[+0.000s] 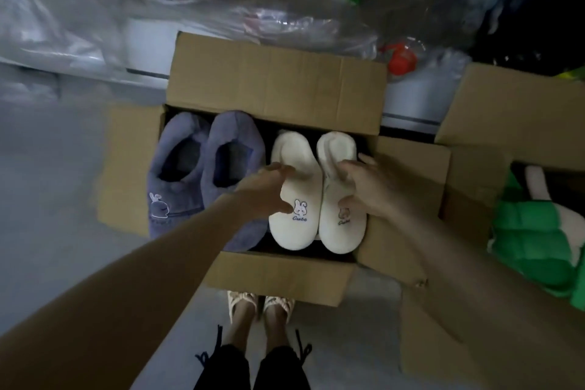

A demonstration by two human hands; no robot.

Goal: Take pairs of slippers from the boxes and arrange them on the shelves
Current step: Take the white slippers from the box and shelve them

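— Where is the white pair (296, 231)?
— In the open box (275, 85) on the floor, in its right half, toes toward me. The blue pair (202, 168) lies just beside it and fills the left half.
— And your grips?
— My left grip (266, 190) curls round the left white slipper from its outer side. My right grip (370, 187) clasps the right one the same way.
— Are they lifted?
— I cannot tell.
— Anything else?
— A second box (512, 104) on my right holds something green (531, 231).
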